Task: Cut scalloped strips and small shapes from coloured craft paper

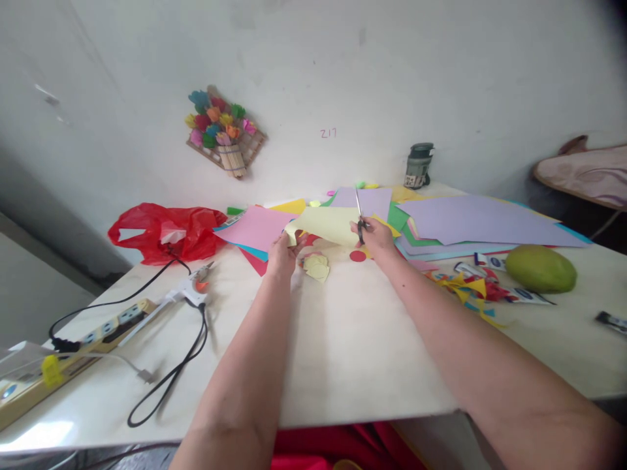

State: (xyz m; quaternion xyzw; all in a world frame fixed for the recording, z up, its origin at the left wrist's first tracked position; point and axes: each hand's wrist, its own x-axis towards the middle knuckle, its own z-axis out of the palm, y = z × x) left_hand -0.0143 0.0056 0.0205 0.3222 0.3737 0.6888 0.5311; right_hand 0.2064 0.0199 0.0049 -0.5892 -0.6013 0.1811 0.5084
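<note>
A pale yellow sheet of paper (329, 222) is held above the table between my two hands. My left hand (283, 251) is closed on its left edge. In my right hand (375, 235) is a pair of scissors (361, 225), gripped by the black handles, with the metal blades pointing up and away at the sheet's right edge. I cannot tell whether the blades are apart. Below the sheet lie pale yellow paper cutouts (317, 267), and a red paper circle (357, 256) rests near my right hand.
Coloured paper sheets (470, 219) spread along the back. A red plastic bag (164, 232), a glue gun (193, 287) and a power strip (105, 333) occupy the left. Rightward are a green fruit (541, 268), tubes (529, 296), paper scraps (463, 287) and a flask (418, 166).
</note>
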